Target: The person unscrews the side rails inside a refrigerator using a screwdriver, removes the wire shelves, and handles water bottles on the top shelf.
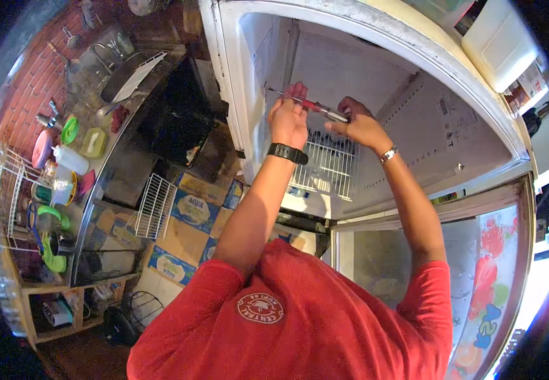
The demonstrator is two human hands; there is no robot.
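Note:
A screwdriver (322,111) with a red and silvery handle lies slantwise between my two hands, inside the open fridge cabinet (357,57). Its thin shaft points to the upper left, toward the cabinet's side wall. My left hand (290,121), with a black watch at the wrist, is turned palm up and its fingers are around the front of the tool. At the rear end of the handle, my right hand (363,126) grips with thumb and fingers; a metal band circles that wrist. What the tip touches is too small to tell. Below my hands sits a white wire rack (331,166).
The fridge door (426,266) stands open at lower right. Another wire rack (155,206) leans by the counter at left. That counter holds a white bottle (70,159), a green container (94,142) and a sink (119,88). Cardboard (195,212) covers the floor.

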